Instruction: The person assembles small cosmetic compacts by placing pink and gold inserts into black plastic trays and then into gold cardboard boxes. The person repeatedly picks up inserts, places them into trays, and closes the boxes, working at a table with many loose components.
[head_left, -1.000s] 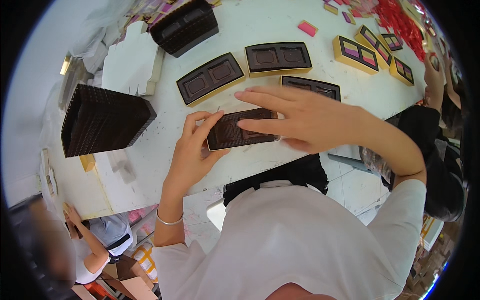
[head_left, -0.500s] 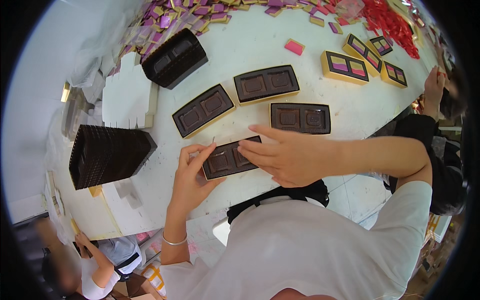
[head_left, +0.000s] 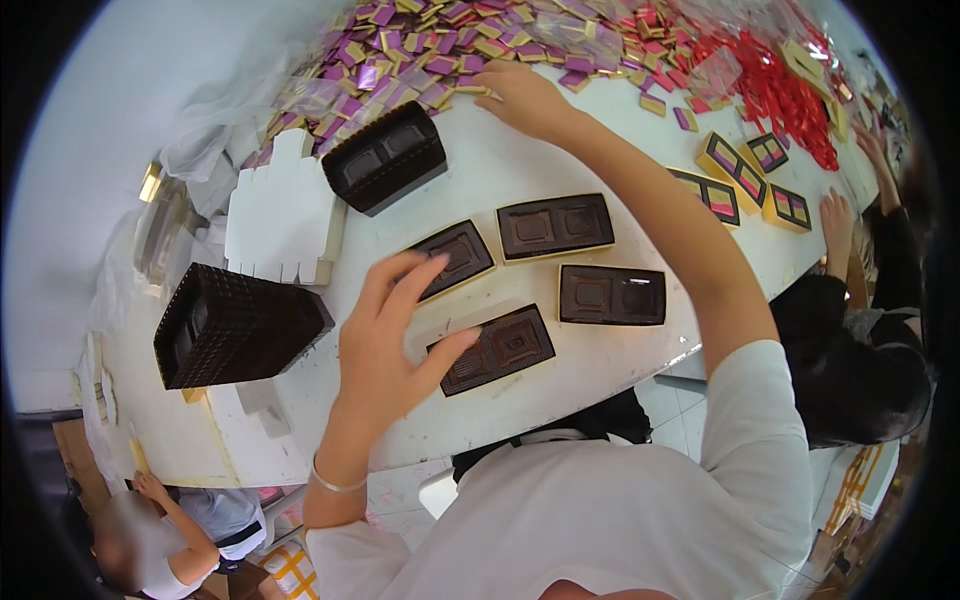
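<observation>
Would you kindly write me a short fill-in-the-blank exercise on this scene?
1. The hand at the edge of the purple pieces is the person's ____ hand.
2. The bracelet is on the person's ____ wrist.
3. The dark tray stacks on the table number ____.
4. The glossy heap at the far right is mostly coloured ____.

Missing words: right; left; two; red.

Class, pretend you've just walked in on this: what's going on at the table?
A person's two bare hands are over a white table. The right hand is at the near edge of a heap of small purple, pink and gold pieces; whether it holds any is unclear. The left hand is spread open over two of four gold-sided boxes, whose dark two-compartment trays are empty. Filled boxes stand farther right, and two stacks of dark trays stand on the left.
</observation>
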